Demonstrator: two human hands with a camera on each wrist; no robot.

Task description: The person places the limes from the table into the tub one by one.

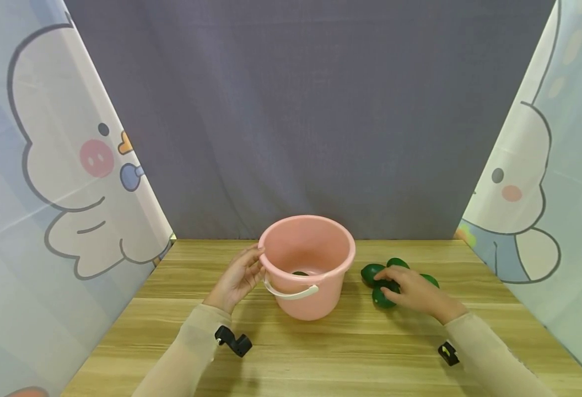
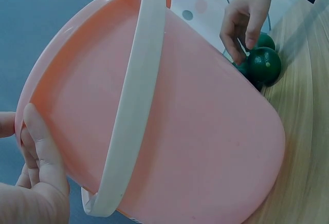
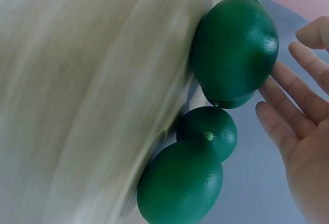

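A pink bucket (image 1: 316, 300) stands upright on the table, its white handle (image 2: 128, 106) hanging down on the near side. My left hand (image 1: 238, 278) grips the bucket's rim at the left. Inside, part of a dark green lime (image 1: 299, 273) shows low down; the rest is hidden by the wall. Right of the bucket lies a cluster of several green limes (image 1: 382, 298). Over them is my right hand (image 1: 415, 292), fingers spread and loosely bent. In the right wrist view its fingertips are right at a large lime (image 3: 234, 49), with nothing enclosed in the hand.
The wooden table (image 1: 291, 358) runs back to a dark grey curtain (image 1: 291, 121). Cartoon-printed sheets (image 1: 73, 231) hang at both sides. Black mounts (image 1: 233, 341) are strapped at both wrists, over pale sleeves.
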